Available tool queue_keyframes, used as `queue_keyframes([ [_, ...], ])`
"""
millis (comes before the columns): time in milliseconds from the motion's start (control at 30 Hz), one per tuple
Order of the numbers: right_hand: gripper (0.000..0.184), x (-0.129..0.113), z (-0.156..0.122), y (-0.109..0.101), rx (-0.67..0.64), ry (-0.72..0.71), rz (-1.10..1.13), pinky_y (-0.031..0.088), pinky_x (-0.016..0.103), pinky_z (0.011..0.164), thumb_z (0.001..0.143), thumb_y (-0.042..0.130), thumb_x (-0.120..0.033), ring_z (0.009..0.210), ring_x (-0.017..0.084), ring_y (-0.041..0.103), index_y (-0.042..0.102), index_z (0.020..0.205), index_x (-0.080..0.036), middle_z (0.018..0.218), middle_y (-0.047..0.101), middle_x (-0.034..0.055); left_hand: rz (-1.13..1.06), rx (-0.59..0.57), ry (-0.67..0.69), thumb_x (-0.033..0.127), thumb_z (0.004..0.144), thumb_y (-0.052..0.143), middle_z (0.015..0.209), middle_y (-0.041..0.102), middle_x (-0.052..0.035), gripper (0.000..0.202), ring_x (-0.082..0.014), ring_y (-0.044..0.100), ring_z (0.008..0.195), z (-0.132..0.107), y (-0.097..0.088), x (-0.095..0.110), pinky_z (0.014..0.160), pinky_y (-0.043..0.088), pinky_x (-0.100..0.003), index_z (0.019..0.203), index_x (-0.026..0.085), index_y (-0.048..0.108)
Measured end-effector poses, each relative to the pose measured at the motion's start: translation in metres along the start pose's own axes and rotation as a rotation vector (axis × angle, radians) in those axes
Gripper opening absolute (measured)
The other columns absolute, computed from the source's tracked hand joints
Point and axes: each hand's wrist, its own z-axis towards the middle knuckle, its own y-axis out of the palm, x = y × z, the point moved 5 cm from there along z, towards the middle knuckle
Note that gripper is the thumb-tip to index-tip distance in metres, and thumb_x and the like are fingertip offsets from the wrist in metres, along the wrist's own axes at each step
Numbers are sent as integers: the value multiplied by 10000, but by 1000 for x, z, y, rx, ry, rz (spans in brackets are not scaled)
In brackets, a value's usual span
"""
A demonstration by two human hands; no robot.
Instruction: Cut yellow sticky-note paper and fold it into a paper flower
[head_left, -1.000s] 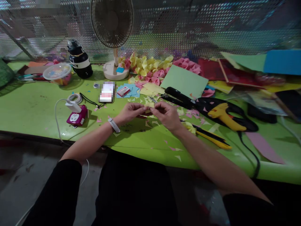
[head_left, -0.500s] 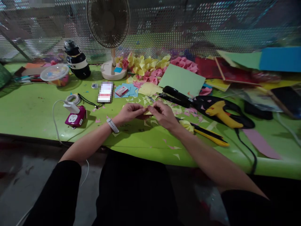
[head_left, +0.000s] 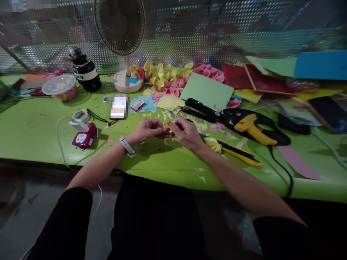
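Observation:
A small piece of yellow paper (head_left: 165, 125) is pinched between my two hands, partly covered by the fingers. My left hand (head_left: 149, 129) closes on its left side, my right hand (head_left: 184, 131) on its right. Under and beyond the hands lie many yellow and pink paper scraps (head_left: 202, 126). Just right of my right wrist sits a yellow folded paper piece (head_left: 213, 144) by a yellow-and-black stapler-like tool (head_left: 241, 153). Farther back are yellow paper petals (head_left: 165, 74) and pink paper petals (head_left: 210, 74) in a heap.
A purple power adapter (head_left: 85, 137), tape roll (head_left: 81, 115), phone (head_left: 118, 107), black bottle (head_left: 87, 74) and fan (head_left: 127, 81) stand left. To the right lie a long black stapler (head_left: 202, 110), a yellow glue gun (head_left: 256, 130) with its cord, and a green paper sheet (head_left: 207, 91).
The camera view has shifted slightly, moving the table items a little left in the picture. My hands stay together, with the fingers slightly rearranged around the yellow paper.

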Motion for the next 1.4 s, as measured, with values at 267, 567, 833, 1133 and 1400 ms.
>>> queue_keyframes([
  [267,589,3,-2,9,-83,31,26,344,300,493,903,448,-784,507,132,430,401,665,-246,565,449,-27,-40,27,44,350,749,850,774,721,-21,341,-128,735,756,0,-5,-2,699,591,-249,809,116,609],
  [567,347,53,25,-55,63,71,-548,425,353,597,756,782,-541,679,212,569,598,730,-248,790,623,72,-19,331,50,305,907,702,783,674,13,226,-101,734,699,2,-21,8,554,491,-174,826,157,551],
  [833,363,82,27,-49,-47,141,-820,387,338,517,605,852,-323,575,212,558,500,554,-252,596,553,39,-73,343,58,246,876,721,912,722,-16,171,-128,745,783,7,-32,1,628,536,-215,921,182,569],
  [1133,201,55,25,-64,-66,389,-742,365,332,487,622,795,-285,522,206,569,601,624,-235,605,635,49,-194,341,101,182,858,735,863,703,11,201,-118,744,832,5,-30,2,761,549,-245,871,171,535],
  [1400,396,33,10,-38,-151,535,170,557,309,578,602,887,-429,578,170,659,617,791,-210,677,679,27,-247,349,110,178,890,699,824,729,12,161,-107,745,772,3,-25,3,685,530,-209,886,176,539],
])
